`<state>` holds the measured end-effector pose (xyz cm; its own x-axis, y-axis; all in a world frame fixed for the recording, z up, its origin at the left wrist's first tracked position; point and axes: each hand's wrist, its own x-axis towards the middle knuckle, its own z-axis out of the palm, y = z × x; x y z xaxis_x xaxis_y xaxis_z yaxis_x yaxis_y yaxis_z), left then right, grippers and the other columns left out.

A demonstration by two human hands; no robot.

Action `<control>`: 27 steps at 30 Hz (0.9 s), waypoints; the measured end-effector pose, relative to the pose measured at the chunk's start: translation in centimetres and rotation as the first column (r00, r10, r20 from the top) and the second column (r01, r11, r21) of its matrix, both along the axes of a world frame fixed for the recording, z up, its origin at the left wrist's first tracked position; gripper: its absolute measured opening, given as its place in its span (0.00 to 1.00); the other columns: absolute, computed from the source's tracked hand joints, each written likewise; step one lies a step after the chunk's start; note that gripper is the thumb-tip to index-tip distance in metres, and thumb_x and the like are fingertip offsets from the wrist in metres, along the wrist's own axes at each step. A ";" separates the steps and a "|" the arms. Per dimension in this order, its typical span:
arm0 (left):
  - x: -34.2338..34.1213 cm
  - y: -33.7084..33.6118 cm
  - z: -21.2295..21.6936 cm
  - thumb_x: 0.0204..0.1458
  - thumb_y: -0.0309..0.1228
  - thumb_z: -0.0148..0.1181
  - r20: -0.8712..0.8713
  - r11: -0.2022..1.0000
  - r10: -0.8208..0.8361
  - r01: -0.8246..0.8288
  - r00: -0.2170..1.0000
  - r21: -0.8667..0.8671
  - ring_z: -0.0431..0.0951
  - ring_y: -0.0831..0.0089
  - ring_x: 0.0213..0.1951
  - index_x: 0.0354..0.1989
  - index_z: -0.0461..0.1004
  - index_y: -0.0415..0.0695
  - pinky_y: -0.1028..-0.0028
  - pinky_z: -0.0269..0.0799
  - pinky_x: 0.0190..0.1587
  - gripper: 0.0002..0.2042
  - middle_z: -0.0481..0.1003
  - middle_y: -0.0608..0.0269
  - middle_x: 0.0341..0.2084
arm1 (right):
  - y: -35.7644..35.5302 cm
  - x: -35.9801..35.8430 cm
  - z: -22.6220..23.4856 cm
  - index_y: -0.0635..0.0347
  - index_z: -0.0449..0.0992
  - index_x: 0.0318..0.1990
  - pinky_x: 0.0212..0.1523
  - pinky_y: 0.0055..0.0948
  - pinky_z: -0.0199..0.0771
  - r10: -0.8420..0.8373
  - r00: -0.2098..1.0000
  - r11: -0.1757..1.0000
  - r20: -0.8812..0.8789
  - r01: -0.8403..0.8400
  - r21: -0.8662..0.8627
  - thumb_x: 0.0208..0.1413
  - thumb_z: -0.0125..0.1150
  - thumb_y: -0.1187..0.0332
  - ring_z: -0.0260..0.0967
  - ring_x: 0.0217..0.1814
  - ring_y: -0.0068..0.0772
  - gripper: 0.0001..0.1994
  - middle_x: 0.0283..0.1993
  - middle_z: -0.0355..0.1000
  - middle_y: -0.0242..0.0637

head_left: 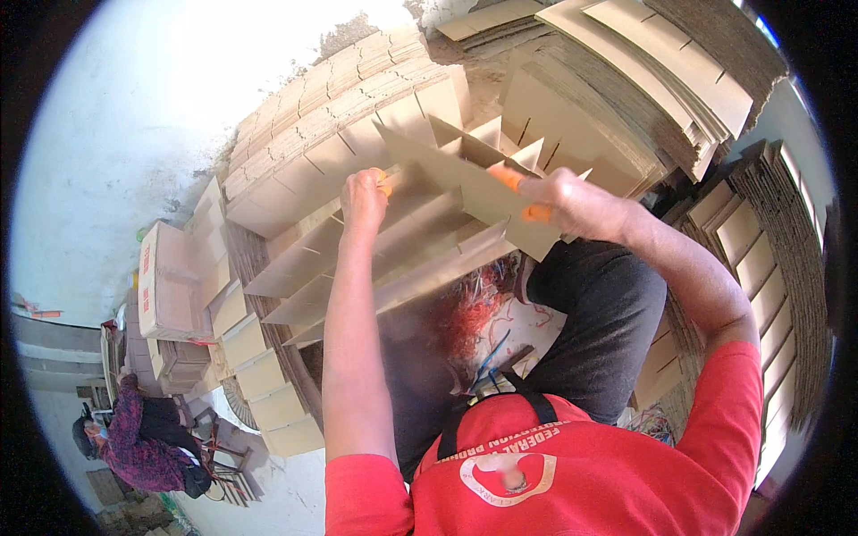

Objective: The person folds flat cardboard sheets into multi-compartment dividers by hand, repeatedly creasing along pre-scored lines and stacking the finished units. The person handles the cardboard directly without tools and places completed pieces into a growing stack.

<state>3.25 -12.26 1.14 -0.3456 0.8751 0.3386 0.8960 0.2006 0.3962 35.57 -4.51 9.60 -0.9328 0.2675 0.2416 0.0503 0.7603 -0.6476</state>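
A partly assembled grid of slotted cardboard dividers (416, 223) stands in front of me, its strips crossing each other. My right hand (572, 204) has orange covers on its fingers and grips a flat cardboard divider (478, 183), which slants across the top of the grid. On the grid's left side, my left hand (363, 204) is closed, with an orange cover showing at its fingers. What its fingers hold is hidden. Both hands are slightly blurred.
Stacked slotted cardboard (331, 125) lines the wall behind the grid. More cardboard piles (581, 116) stand at the far right and along the right side (760, 268). A carton (168, 281) sits at the left. Another person (147, 438) sits at the lower left. Red strings (483, 299) litter the floor.
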 end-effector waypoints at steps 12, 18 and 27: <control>-0.7 -2.3 2.2 0.46 0.26 0.66 0.118 0.974 -0.029 0.002 0.993 0.225 0.78 0.53 0.45 0.46 0.78 0.40 0.63 0.72 0.49 0.16 0.78 0.47 0.42 | 2.0 1.3 -3.7 0.53 0.72 0.55 0.38 0.38 0.77 -0.200 0.935 0.841 -0.292 0.317 0.439 0.48 0.61 0.70 0.75 0.39 0.44 0.23 0.40 0.75 0.42; 3.3 -9.8 5.2 0.45 0.23 0.69 0.177 0.944 0.074 -0.126 0.981 0.305 0.76 0.65 0.50 0.50 0.77 0.38 0.69 0.69 0.53 0.20 0.78 0.53 0.47 | 8.9 7.4 -6.9 0.60 0.63 0.59 0.48 0.46 0.69 -0.831 0.546 0.310 -0.110 0.617 0.724 0.49 0.62 0.71 0.64 0.54 0.45 0.28 0.47 0.68 0.44; 6.2 -15.5 3.6 0.44 0.24 0.69 0.281 0.939 0.157 -0.231 0.947 0.255 0.78 0.61 0.42 0.44 0.80 0.41 0.68 0.72 0.46 0.15 0.78 0.52 0.40 | 12.0 9.2 -6.0 0.62 0.67 0.49 0.47 0.47 0.71 -0.888 0.459 0.408 -0.025 0.812 0.418 0.51 0.65 0.67 0.72 0.50 0.50 0.19 0.47 0.74 0.51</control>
